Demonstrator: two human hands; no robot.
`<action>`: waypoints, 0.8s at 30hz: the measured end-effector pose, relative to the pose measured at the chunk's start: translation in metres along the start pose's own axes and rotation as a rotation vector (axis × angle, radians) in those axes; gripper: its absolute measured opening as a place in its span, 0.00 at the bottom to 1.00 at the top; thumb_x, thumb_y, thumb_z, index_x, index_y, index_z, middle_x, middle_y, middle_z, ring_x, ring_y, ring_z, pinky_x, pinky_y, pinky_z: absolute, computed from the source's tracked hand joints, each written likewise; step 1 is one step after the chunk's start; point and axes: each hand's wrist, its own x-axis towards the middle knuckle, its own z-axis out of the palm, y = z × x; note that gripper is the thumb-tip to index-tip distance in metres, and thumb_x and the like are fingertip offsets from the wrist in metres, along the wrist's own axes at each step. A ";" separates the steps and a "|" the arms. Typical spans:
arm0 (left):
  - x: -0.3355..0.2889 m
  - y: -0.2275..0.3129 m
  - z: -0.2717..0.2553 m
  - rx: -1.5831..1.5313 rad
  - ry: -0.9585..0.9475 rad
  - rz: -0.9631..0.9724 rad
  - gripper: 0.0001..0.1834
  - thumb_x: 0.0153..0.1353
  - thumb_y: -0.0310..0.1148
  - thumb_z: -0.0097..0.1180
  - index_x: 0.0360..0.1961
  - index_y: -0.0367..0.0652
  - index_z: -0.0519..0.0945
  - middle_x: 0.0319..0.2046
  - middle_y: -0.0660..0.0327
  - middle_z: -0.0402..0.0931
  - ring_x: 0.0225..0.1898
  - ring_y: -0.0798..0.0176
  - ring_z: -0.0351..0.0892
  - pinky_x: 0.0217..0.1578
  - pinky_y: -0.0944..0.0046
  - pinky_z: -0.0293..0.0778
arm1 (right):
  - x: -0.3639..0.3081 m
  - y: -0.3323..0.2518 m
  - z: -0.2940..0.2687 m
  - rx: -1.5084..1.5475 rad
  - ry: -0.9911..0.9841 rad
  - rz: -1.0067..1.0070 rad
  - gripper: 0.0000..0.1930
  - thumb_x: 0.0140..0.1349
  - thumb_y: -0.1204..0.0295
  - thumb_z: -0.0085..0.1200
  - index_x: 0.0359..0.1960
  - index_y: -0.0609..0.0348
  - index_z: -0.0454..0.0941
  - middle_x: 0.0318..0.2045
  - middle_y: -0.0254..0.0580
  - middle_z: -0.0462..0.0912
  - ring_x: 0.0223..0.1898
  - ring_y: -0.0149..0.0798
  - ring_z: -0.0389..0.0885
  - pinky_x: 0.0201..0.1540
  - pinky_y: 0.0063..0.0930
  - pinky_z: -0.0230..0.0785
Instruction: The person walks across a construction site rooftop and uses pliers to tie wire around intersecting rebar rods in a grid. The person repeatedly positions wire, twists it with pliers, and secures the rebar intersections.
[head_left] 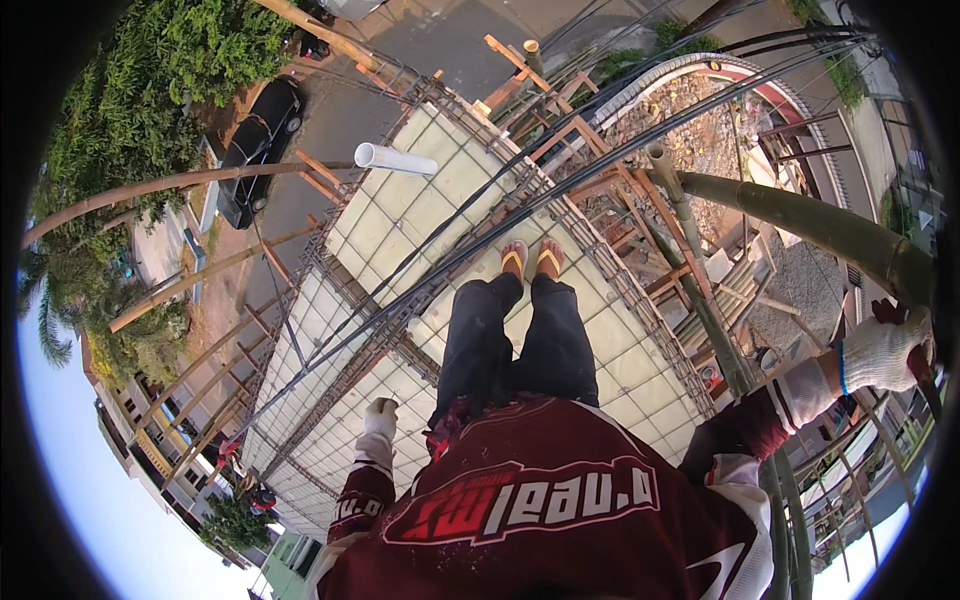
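My left hand (380, 416), in a whitish knit glove, hangs low over the rebar grid (385, 400) beside my left leg. Its fingers are curled, and nothing shows in them. Far out to the right, my right hand (885, 352) wears a white knit glove with a blue cuff edge. Its fingers close around something dark red at the picture's rim, which I cannot make out. Just above that hand runs a thick green bamboo pole (800, 215). My feet in yellow-strapped sandals (530, 258) stand on the pale deck under the steel mesh.
Black cables (560, 188) cross diagonally above the deck. A white pipe (395, 159) sticks up at the far side. Rebar beam cages (640, 300) and timber framing (665, 215) edge the deck, with ground far below. A black car (262, 150) is down left; other people (258, 497) are at lower left.
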 end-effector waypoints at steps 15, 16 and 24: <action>-0.105 0.209 -0.139 -0.060 0.642 0.508 0.12 0.72 0.35 0.52 0.44 0.38 0.83 0.28 0.49 0.80 0.29 0.57 0.81 0.36 0.60 0.76 | -0.001 -0.041 0.037 0.068 0.194 0.135 0.28 0.40 0.67 0.83 0.32 0.63 0.72 0.30 0.43 0.78 0.26 0.37 0.80 0.20 0.34 0.80; -0.116 0.198 -0.143 -0.094 0.695 0.499 0.12 0.72 0.34 0.52 0.44 0.38 0.83 0.27 0.51 0.79 0.28 0.61 0.79 0.35 0.62 0.75 | 0.001 -0.038 0.037 0.117 0.172 0.085 0.30 0.39 0.65 0.84 0.34 0.63 0.71 0.31 0.43 0.77 0.28 0.37 0.80 0.23 0.35 0.80; -0.133 0.086 -0.149 -0.367 0.891 0.372 0.12 0.73 0.35 0.52 0.44 0.38 0.84 0.26 0.67 0.75 0.28 0.73 0.68 0.31 0.69 0.67 | 0.012 -0.020 0.033 0.118 0.080 0.120 0.36 0.36 0.57 0.86 0.35 0.64 0.71 0.31 0.46 0.80 0.30 0.40 0.82 0.27 0.37 0.82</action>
